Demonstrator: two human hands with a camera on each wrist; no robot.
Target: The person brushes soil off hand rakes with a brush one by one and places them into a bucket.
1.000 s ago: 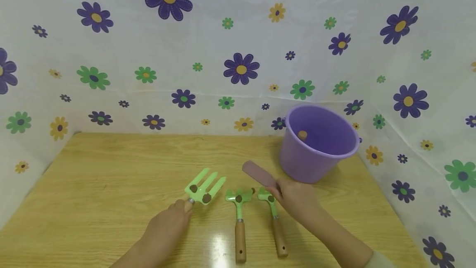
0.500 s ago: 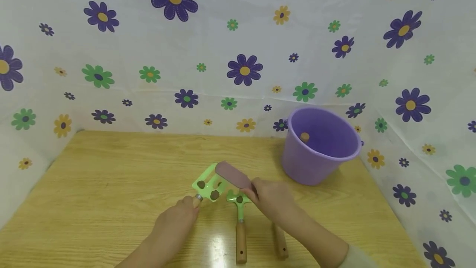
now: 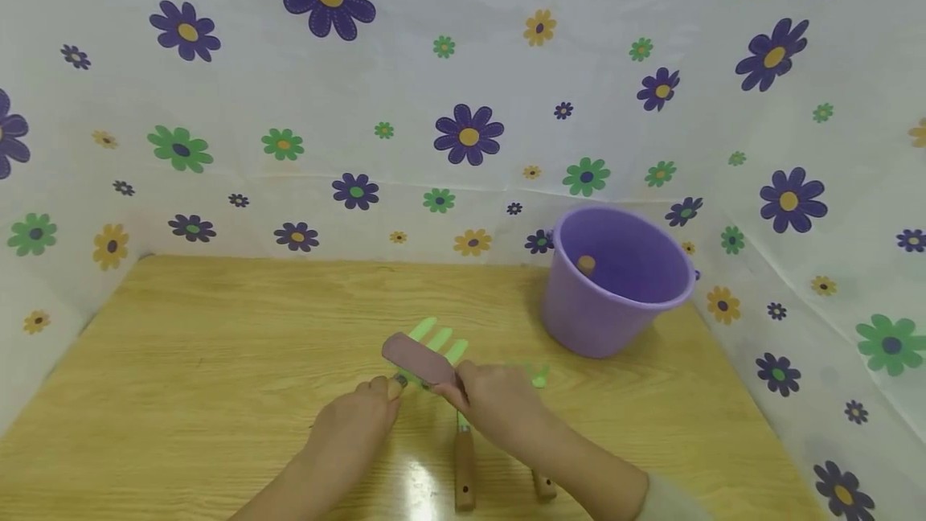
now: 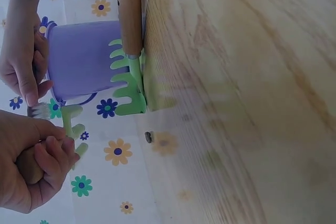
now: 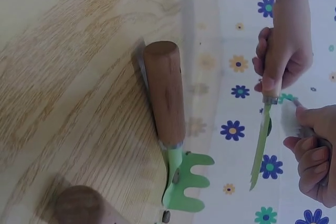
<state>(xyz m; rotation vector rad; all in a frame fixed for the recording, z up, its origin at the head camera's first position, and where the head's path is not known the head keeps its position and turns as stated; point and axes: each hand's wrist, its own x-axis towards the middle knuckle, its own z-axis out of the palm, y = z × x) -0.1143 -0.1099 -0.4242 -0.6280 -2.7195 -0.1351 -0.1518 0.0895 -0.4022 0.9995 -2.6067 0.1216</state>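
My right hand (image 5: 317,156) grips a brush (image 5: 290,120), its pale bristles near the green-headed garden tool (image 5: 260,148) I hold by its handle in my left hand (image 5: 287,56). Below, I see a wooden-handled green hand rake (image 5: 168,124), a blurred wooden handle (image 5: 80,205) and a dark lump (image 5: 166,216).

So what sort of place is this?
Probably a little work corner indoors: there's a wooden table, a flowery sheet behind it, and a green garden fork.
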